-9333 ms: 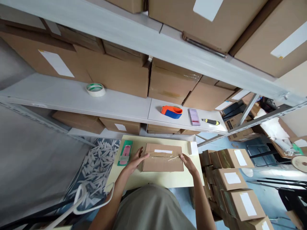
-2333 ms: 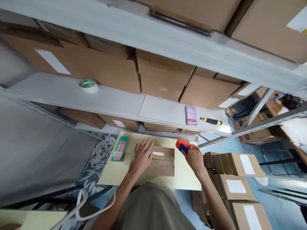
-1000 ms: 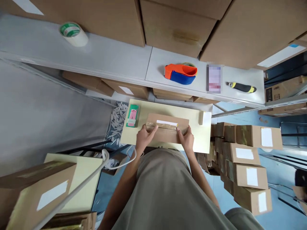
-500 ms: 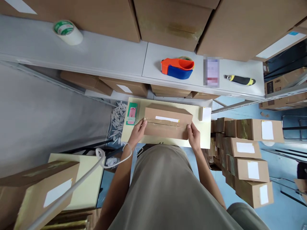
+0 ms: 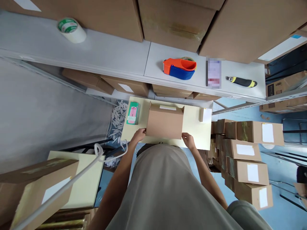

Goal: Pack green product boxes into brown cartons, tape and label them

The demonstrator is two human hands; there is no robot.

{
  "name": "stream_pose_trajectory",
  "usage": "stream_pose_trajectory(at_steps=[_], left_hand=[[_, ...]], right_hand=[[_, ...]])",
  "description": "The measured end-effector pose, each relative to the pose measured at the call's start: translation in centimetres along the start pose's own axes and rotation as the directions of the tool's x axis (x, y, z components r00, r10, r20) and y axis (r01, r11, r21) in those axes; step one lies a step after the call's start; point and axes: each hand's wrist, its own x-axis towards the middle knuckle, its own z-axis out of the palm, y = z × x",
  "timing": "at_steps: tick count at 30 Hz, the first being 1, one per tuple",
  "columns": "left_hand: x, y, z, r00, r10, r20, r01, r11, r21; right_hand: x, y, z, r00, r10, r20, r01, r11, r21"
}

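A brown cardboard box [image 5: 165, 124] lies on the pale yellow table [image 5: 196, 134] in front of me. One broad plain face of it shows, and a white label [image 5: 168, 108] sits along its far side. Small flaps stick up at its far corners. My left hand [image 5: 139, 134] pinches the near left corner, fingers closed on the edge. At the near right corner, my right hand [image 5: 188, 140] is closed on the cardboard too. To the left of the box stands a green package with a pink picture [image 5: 132, 114]. A small white-faced box [image 5: 205, 115] is at the table's right end.
The grey shelf [image 5: 115, 51] beyond holds a tape roll [image 5: 72, 30], an orange and blue tape dispenser [image 5: 179, 68] and a black-yellow utility knife [image 5: 242, 81]. Labelled cartons [image 5: 249, 169] are stacked at right. A white cable [image 5: 96, 156] hangs at left front.
The box has turned: its taped, labelled face has tipped away and a plain face shows. Both hands have slid from its sides to its near corners. The view has shifted slightly.
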Motion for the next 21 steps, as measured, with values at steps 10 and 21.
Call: stream_pose_trajectory(at_steps=[10,21], left_hand=[[4.3,5.4,0.1,0.973,0.03,-0.229,-0.084,0.969,-0.232],[-3.2,5.9,-1.5,0.982,0.0,-0.188,-0.066,0.938,-0.341]], right_hand=[[6.9,-3.8,-0.5,0.981,0.071,-0.179,-0.01,0.946,0.323],[-1.1,-4.7,-3.0,0.981,0.094,-0.171,-0.039,0.953,0.301]])
